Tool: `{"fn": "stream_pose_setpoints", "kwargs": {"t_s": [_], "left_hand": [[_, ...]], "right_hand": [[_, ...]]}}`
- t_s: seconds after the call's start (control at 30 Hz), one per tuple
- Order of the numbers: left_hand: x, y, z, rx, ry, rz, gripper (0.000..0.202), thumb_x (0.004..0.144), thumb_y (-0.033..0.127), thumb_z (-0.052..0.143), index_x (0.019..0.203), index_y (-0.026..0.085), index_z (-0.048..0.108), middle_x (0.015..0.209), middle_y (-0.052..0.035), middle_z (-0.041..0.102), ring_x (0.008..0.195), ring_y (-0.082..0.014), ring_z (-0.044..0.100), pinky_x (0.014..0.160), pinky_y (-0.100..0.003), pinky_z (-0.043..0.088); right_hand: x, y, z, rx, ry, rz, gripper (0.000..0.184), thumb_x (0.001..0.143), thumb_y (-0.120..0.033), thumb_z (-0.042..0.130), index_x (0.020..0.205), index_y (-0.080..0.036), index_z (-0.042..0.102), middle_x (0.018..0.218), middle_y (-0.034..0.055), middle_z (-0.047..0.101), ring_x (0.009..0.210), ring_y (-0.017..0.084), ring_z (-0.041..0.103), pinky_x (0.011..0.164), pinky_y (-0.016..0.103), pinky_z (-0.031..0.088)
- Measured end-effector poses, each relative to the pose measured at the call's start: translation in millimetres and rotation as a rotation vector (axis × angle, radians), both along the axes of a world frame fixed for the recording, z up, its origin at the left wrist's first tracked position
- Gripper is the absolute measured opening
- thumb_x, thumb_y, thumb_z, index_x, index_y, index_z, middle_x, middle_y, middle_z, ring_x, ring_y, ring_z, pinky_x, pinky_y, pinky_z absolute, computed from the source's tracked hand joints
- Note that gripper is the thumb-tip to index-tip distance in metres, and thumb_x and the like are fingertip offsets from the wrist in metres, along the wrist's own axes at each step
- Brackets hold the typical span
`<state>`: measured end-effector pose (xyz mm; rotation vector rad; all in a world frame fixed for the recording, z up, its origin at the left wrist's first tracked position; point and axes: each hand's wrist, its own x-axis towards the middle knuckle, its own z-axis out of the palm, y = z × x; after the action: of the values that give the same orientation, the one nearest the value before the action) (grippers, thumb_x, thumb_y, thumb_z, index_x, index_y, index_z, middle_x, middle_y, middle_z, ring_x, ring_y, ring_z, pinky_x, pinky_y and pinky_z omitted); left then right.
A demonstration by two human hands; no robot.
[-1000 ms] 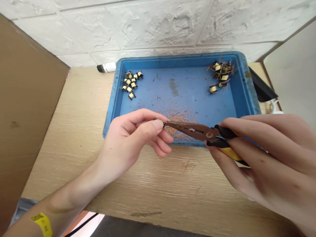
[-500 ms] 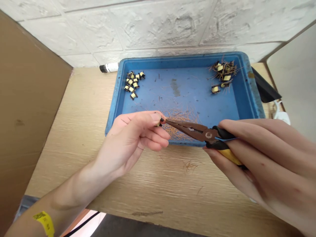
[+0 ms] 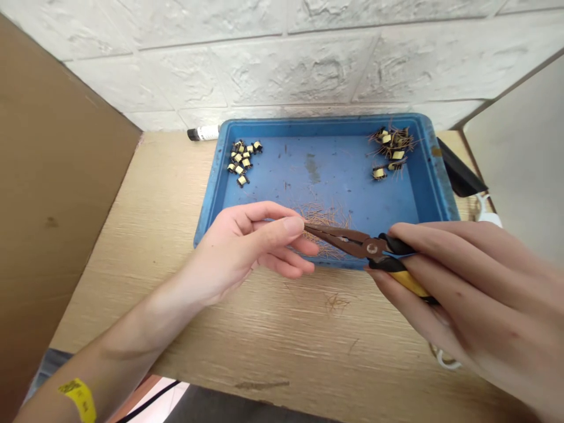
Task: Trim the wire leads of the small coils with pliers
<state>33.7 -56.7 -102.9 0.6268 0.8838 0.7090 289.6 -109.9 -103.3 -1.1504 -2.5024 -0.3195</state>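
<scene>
My right hand (image 3: 467, 294) grips long-nose pliers (image 3: 374, 249) with rusty brown jaws and black-and-yellow handles. Their tips point left and meet the fingertips of my left hand (image 3: 259, 241). That hand is closed in a pinch of thumb and forefinger, the other fingers loosely curled. The small black-and-yellow transformer seen there half a second ago is now hidden behind the thumb. Beneath both hands, inside the blue tray (image 3: 326, 124), lies a heap of copper wire clippings (image 3: 328, 217); whether the jaws hold a wire is too small to tell.
Several small transformers (image 3: 242, 160) without long wires sit at the tray's left. Others with long copper wires (image 3: 394, 150) are piled at its right. A white tube with a black cap (image 3: 203, 133) lies left of the tray. Loose clippings (image 3: 337, 302) lie on the wooden table (image 3: 264, 341).
My left hand has turned and shifted slightly right, so its thumb now covers the transformer. The pliers stay at its fingertips. The whole view has tilted a little, with the tray lower.
</scene>
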Motion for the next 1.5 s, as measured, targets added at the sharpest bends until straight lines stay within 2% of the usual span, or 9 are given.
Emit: {"fn": "stream_pose_setpoints", "kwargs": {"t_s": [0.1, 0.27, 0.43, 0.63, 0.8, 0.93, 1.07, 1.4, 1.5], "left_hand": [[-1.9, -2.7, -1.3, 0.015, -0.027, -0.026, 0.011, 0.085, 0.024, 0.087, 0.087, 0.017, 0.078, 0.075, 0.0013, 0.085, 0.059, -0.0108, 0.080, 0.055, -0.011, 0.062], [-4.6, -4.5, -3.3, 0.019, -0.067, -0.035, 0.022, 0.081, 0.032, 0.092, 0.091, 0.017, 0.080, 0.076, 0.0011, 0.085, 0.061, -0.0105, 0.080, 0.059, -0.011, 0.064], [-4.2, -2.5, -3.9, 0.025, -0.059, -0.042, 0.026, 0.079, 0.035, 0.093, 0.087, 0.017, 0.075, 0.076, 0.0006, 0.085, 0.061, -0.0121, 0.080, 0.055, -0.013, 0.064], [-2.3, -3.7, -1.6, 0.100, 0.023, -0.016, 0.019, 0.086, 0.028, 0.086, 0.079, 0.016, 0.072, 0.074, -0.0002, 0.084, 0.064, -0.0144, 0.081, 0.042, -0.011, 0.056], [-0.4, -6.4, 0.5, 0.104, 0.050, 0.037, 0.014, 0.086, 0.023, 0.085, 0.079, 0.015, 0.076, 0.067, 0.0009, 0.082, 0.056, -0.0124, 0.078, 0.047, -0.012, 0.059], [1.5, -8.0, 0.9, 0.048, 0.022, 0.105, 0.012, 0.087, 0.023, 0.085, 0.078, 0.016, 0.080, 0.066, 0.0006, 0.082, 0.056, -0.0102, 0.078, 0.054, -0.010, 0.062], [3.7, -7.0, 1.4, -0.050, 0.004, 0.161, 0.012, 0.087, 0.020, 0.084, 0.075, 0.017, 0.083, 0.067, -0.0007, 0.082, 0.057, -0.0104, 0.079, 0.053, -0.010, 0.062], [7.8, -5.0, 5.7, -0.114, 0.036, 0.174, 0.018, 0.090, 0.014, 0.077, 0.072, 0.014, 0.080, 0.062, -0.0012, 0.080, 0.054, -0.0112, 0.077, 0.050, -0.010, 0.060], [-4.7, 9.9, 10.7, -0.001, 0.150, 0.317, 0.017, 0.090, 0.010, 0.077, 0.073, 0.014, 0.076, 0.061, 0.0034, 0.077, 0.051, -0.0067, 0.072, 0.051, -0.008, 0.059]], "right_hand": [[-1.3, 6.1, 1.0, 0.025, -0.015, 0.071, 0.015, 0.098, -0.018, 0.068, 0.089, -0.021, 0.056, 0.101, 0.0106, 0.074, 0.090, 0.023, 0.067, 0.075, 0.040, 0.055], [1.3, 6.2, -2.5, 0.056, 0.017, 0.095, 0.015, 0.097, -0.015, 0.068, 0.089, -0.021, 0.056, 0.101, 0.0114, 0.074, 0.087, 0.023, 0.068, 0.071, 0.039, 0.055], [0.7, 7.3, -0.5, 0.039, 0.001, 0.102, 0.013, 0.099, -0.014, 0.064, 0.090, -0.021, 0.057, 0.101, 0.0120, 0.074, 0.087, 0.024, 0.069, 0.072, 0.039, 0.056], [0.2, 6.5, 2.6, 0.048, -0.036, 0.129, 0.017, 0.101, -0.019, 0.062, 0.084, -0.020, 0.059, 0.096, 0.0119, 0.074, 0.083, 0.024, 0.070, 0.069, 0.040, 0.058], [-1.2, 6.5, 2.7, 0.034, -0.021, 0.123, 0.016, 0.101, -0.017, 0.061, 0.085, -0.020, 0.060, 0.096, 0.0120, 0.074, 0.082, 0.024, 0.071, 0.068, 0.039, 0.058], [-4.1, 9.2, 1.4, 0.033, -0.015, 0.145, 0.014, 0.098, -0.016, 0.065, 0.086, -0.017, 0.059, 0.094, 0.0135, 0.074, 0.079, 0.024, 0.071, 0.066, 0.039, 0.058], [-4.4, 7.8, 0.9, 0.015, 0.010, 0.110, 0.014, 0.099, -0.015, 0.063, 0.086, -0.018, 0.057, 0.095, 0.0156, 0.075, 0.080, 0.026, 0.071, 0.069, 0.041, 0.059], [-8.8, 6.0, 7.1, 0.020, 0.005, 0.104, 0.015, 0.098, -0.013, 0.064, 0.087, -0.019, 0.055, 0.097, 0.0145, 0.075, 0.079, 0.025, 0.072, 0.070, 0.040, 0.059], [-1.9, 5.3, 9.9, 0.037, 0.012, 0.089, 0.016, 0.098, -0.012, 0.064, 0.088, -0.021, 0.054, 0.097, 0.0126, 0.076, 0.081, 0.024, 0.072, 0.071, 0.039, 0.059]]}}
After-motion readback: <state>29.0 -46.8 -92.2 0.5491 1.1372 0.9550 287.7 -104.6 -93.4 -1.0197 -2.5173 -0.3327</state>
